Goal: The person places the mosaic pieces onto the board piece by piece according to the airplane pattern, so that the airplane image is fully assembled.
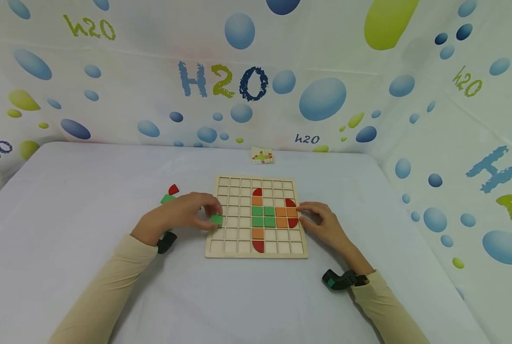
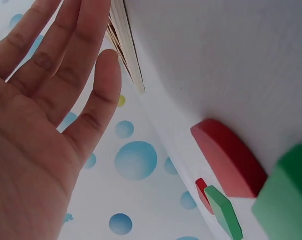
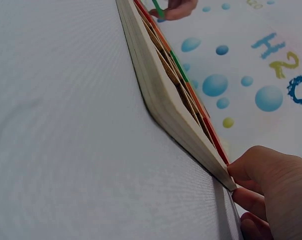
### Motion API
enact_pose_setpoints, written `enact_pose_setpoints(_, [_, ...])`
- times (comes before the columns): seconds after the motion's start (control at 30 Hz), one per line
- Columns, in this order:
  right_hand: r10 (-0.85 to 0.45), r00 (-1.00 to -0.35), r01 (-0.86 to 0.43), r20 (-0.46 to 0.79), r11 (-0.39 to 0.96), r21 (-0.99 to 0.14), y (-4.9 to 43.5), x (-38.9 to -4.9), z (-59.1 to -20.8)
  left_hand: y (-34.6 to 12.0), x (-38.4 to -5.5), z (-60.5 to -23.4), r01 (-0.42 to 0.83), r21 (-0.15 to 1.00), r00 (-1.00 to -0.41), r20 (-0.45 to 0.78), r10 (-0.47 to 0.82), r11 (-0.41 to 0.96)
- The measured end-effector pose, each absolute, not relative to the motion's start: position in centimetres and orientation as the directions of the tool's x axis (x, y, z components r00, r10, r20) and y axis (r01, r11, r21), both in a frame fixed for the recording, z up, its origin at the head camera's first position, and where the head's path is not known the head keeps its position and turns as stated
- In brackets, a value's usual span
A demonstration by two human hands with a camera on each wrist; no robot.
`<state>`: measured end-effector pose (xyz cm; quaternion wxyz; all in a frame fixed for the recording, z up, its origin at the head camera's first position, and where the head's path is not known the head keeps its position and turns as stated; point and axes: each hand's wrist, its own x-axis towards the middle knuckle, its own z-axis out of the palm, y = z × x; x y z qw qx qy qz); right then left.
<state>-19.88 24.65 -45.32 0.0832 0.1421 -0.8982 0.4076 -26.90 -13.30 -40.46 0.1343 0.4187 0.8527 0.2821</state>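
My left hand [image 1: 191, 210] pinches a green square tile [image 1: 216, 220] between thumb and fingers, over the left edge of the wooden grid board [image 1: 234, 234]. In the head view the right hand [image 1: 324, 224] holds the board's right edge, thumb and forefinger a little apart; the right wrist view shows the fingertips [image 3: 231, 172] at the board's side. Several green tiles [image 1: 269, 221] form a block on the grid, with orange tiles [image 1: 257, 233] beside it and red quarter-round pieces [image 1: 258, 246] at the ends. The left wrist view shows the left palm [image 2: 31, 150], but the held tile is hidden.
Loose pieces lie on the white table left of the board: a red quarter-round [image 1: 173, 189], a green tile [image 1: 167, 198] and others partly behind the left arm. A small picture card [image 1: 262, 155] stands behind the board, near the patterned backdrop [image 1: 152, 86].
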Motion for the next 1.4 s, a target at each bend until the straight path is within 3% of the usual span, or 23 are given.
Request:
enact_pose_setpoints(0.4, [-0.175,-0.953,-0.301,0.247,0.626,-0.719,24.7,-20.0,-45.6,-11.9,-27.2,-40.4,0.689,0.557,-0.569,0.021,0.822,0.463])
enact_pose_setpoints(0.7, [-0.168,-0.958,-0.286,0.233,0.622,-0.729,24.6,-19.9,-45.5,-10.5,-27.0,-40.4,0.681,0.556,-0.577,0.007,0.816,0.476])
enact_pose_setpoints(0.97, [-0.169,-0.958,-0.285,0.23,0.626,-0.726,24.5,-19.9,-45.4,-9.5,-27.1,-40.9,0.73,0.519,-0.554,0.069,0.829,0.445])
enact_pose_setpoints(1.23, [-0.171,-0.957,-0.29,0.235,0.637,-0.715,24.6,-20.0,-45.4,-8.4,-27.0,-40.7,0.75,0.443,-0.567,0.052,0.822,0.49])
enact_pose_setpoints(1.4, [-0.171,-0.958,-0.286,0.23,0.624,-0.728,24.5,-20.0,-45.2,-8.3,-26.8,-40.6,0.726,0.465,-0.578,0.013,0.816,0.507])
